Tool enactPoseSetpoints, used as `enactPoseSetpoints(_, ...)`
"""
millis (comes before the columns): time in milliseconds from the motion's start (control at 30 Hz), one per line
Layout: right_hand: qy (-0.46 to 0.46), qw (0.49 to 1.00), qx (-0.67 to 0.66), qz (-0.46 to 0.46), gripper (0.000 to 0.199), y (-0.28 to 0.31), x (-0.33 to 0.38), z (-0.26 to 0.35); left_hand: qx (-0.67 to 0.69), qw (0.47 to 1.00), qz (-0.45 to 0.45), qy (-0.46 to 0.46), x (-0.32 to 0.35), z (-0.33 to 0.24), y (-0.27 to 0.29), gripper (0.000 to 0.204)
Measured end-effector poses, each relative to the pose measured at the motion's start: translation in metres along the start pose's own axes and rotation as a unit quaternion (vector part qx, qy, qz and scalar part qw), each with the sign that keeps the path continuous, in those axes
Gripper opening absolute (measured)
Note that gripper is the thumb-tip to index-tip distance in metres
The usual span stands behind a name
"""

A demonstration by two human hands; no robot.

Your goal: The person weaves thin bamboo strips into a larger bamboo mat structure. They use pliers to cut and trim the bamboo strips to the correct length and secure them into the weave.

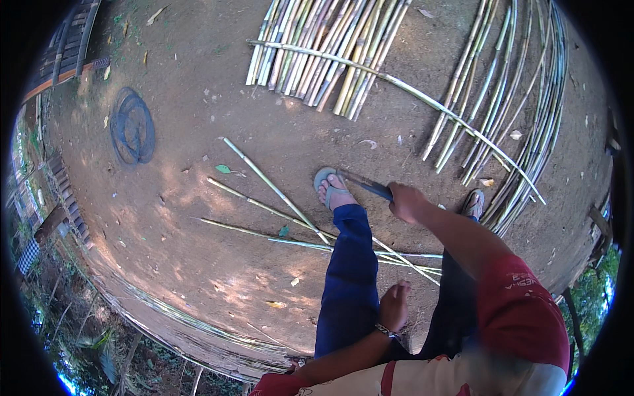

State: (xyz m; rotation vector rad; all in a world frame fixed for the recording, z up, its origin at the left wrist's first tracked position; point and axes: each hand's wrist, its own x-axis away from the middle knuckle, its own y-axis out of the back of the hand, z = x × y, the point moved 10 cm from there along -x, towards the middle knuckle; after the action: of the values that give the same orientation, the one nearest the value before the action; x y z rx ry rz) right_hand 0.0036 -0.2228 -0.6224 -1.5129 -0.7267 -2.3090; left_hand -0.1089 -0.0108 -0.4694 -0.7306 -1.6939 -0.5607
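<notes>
My right hand (407, 202) is closed round the grip of a long knife (375, 189) like a machete. Its narrow blade points left, its tip just beside my sandalled left foot (335, 191). My left hand (394, 307) hangs over my blue trouser leg, with its fingers curled in and nothing seen to stick out of them. Below the knife, several loose bamboo sticks (269, 186) lie crossed on the ground, partly hidden behind my legs.
Many cut bamboo poles (317, 46) lie side by side at the far side, with more longer poles (548, 112) at right. A single long pole (429, 100) lies across both groups. A dark coiled net-like bundle (133, 125) rests on the dirt at left.
</notes>
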Motion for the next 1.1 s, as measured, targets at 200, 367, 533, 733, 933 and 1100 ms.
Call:
enactPoseSetpoints(200, 0.007, 0.991, -0.116, 0.067, 0.045, -0.072, 0.155, -0.04, 0.153, 0.987, -0.041, 0.028, -0.038, 0.0, -0.026, 0.059)
enactPoseSetpoints(367, 0.088, 0.982, -0.157, 0.054, 0.051, -0.071, 0.184, -0.055, 0.241, 0.954, -0.164, 0.071, -0.05, -0.013, -0.045, 0.04)
enactPoseSetpoints(533, 0.111, 0.967, -0.21, 0.097, 0.06, -0.091, 0.207, -0.093, 0.172, 0.975, -0.143, -0.004, -0.067, 0.005, -0.083, 0.037)
enactPoseSetpoints(733, 0.073, 0.97, -0.226, 0.038, 0.053, -0.076, 0.198, -0.177, 0.168, 0.983, -0.055, 0.051, -0.082, 0.034, -0.133, 0.032)
enactPoseSetpoints(933, 0.279, 0.948, 0.037, -0.152, 0.039, -0.016, 0.201, -0.173, 0.212, 0.953, 0.199, 0.08, -0.069, 0.012, -0.188, 0.031)
enactPoseSetpoints(1100, 0.276, 0.961, -0.026, 0.023, 0.037, -0.021, 0.175, -0.194, 0.133, 0.976, 0.174, 0.004, -0.089, -0.021, -0.161, 0.035)
